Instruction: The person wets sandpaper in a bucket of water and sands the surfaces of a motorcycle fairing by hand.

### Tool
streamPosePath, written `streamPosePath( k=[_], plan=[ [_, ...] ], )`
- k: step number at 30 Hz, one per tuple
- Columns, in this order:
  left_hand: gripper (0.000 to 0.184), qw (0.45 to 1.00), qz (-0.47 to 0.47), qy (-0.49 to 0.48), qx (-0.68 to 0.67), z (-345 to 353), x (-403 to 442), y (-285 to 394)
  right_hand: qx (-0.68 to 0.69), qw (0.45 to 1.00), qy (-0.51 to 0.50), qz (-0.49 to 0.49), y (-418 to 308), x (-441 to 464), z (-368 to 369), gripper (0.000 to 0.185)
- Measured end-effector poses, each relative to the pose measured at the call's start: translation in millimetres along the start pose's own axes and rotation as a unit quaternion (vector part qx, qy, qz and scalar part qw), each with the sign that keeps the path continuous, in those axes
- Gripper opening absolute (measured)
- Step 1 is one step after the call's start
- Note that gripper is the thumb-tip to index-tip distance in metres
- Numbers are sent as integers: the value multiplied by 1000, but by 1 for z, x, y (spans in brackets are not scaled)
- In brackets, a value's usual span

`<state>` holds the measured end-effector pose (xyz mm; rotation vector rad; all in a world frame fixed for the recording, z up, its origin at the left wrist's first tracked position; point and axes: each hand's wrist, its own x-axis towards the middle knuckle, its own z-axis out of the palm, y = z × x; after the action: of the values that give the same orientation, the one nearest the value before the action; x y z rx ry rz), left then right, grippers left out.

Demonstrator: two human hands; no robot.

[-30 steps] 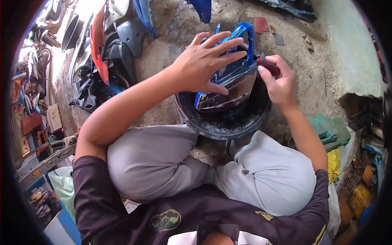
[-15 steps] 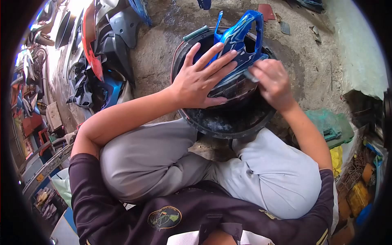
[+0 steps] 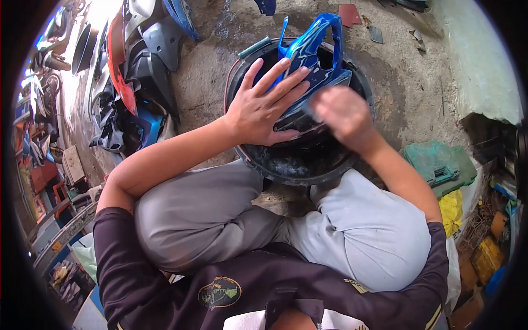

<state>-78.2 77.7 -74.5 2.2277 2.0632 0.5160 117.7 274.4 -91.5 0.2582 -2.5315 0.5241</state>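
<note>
A blue plastic panel (image 3: pixel 308 52) with white streaks rests over a black tub (image 3: pixel 297 173) in front of my knees. My left hand (image 3: pixel 264 104) lies on the panel's left side, fingers spread. On the panel's lower right part is my right hand (image 3: pixel 342 113), smeared by motion, with its fingers curled. Something greyish shows at its fingertips, too blurred to make out. The tub has a green handle grip (image 3: pixel 254 48) at its upper left rim.
Red (image 3: pixel 124 91), black and grey panels are piled at the left. A green case (image 3: pixel 434 165) lies at the right beside a yellow bag (image 3: pixel 452 212). Red sandpaper-like pieces (image 3: pixel 347 15) lie on the concrete floor beyond the tub.
The panel has tilted back and lies lower over the tub. My left hand has come down flat onto it. My right hand has moved left from the panel's right edge across its surface.
</note>
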Motion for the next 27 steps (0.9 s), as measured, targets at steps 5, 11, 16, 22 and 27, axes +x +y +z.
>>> streamPosePath(
  k=[5, 11, 16, 22, 27],
  plan=[
    [103, 1000, 0, -2, 8, 1, 0, -1, -42, 996, 22, 81, 19, -13, 0, 27],
    [102, 1000, -2, 0, -11, 0, 1, -1, -2, 996, 39, 77, 19, -12, -1, 31],
    [102, 1000, 3, 8, -18, 1, 2, -1, 3, 999, 25, 45, -2, -8, -3, 36],
    [100, 1000, 7, 8, 23, -2, 3, 0, -4, 992, 51, 115, 33, -16, -4, 27],
    [100, 1000, 12, 9, 24, -1, 4, -1, 40, 999, 19, 15, -1, -8, 0, 28]
  ],
)
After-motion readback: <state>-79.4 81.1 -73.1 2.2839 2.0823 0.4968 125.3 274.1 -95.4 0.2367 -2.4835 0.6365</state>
